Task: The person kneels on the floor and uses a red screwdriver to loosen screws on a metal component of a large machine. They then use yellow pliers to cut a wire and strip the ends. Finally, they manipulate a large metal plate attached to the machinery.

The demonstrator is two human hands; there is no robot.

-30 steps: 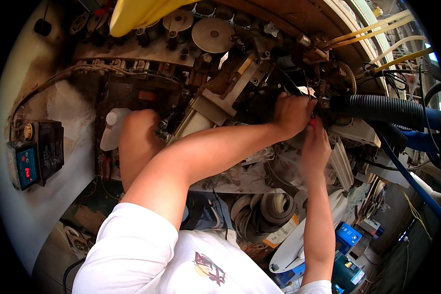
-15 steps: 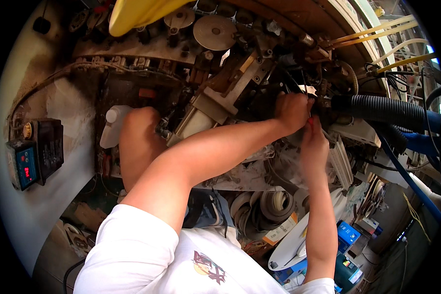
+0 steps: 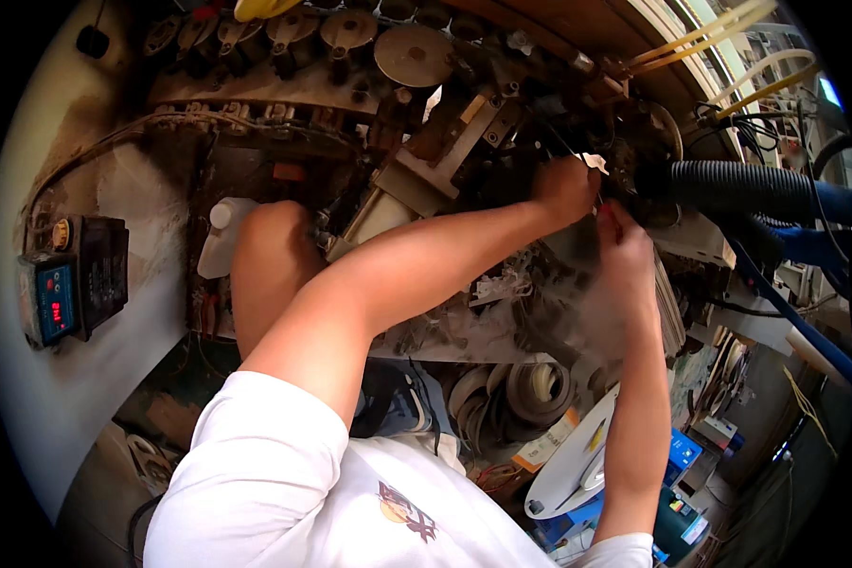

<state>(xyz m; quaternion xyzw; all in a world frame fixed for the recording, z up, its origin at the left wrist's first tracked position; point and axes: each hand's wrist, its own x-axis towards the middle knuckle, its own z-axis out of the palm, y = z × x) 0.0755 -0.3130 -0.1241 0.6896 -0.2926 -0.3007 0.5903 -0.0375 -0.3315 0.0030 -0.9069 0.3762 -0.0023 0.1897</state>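
Both my arms reach into a dusty machine [image 3: 417, 180], past a pale metal cylinder block. My left hand [image 3: 566, 189] is closed like a fist beside the machine's dark inner parts; what it grips, if anything, is hidden. Just below and to its right, my right hand [image 3: 629, 248] pinches a small red-handled tool [image 3: 611, 214]. A thin shaft seems to run from the red part up toward the left hand, but its tip cannot be made out. A small pale scrap [image 3: 594, 162] shows right above the left hand.
A ribbed black hose [image 3: 743, 189] runs close to the right hand. Round metal wheels [image 3: 413, 55] line the machine's back. A white plastic bottle [image 3: 220, 237] stands by my knee. At left hangs a control box [image 3: 55, 298] with a red display. Rolls of edging strip [image 3: 540, 383] lie below.
My right hand has moved slightly right and away from the left hand, with the red-handled tool still pinched. The left hand stays nearly in place. The view has shifted, so less of the yellow object shows.
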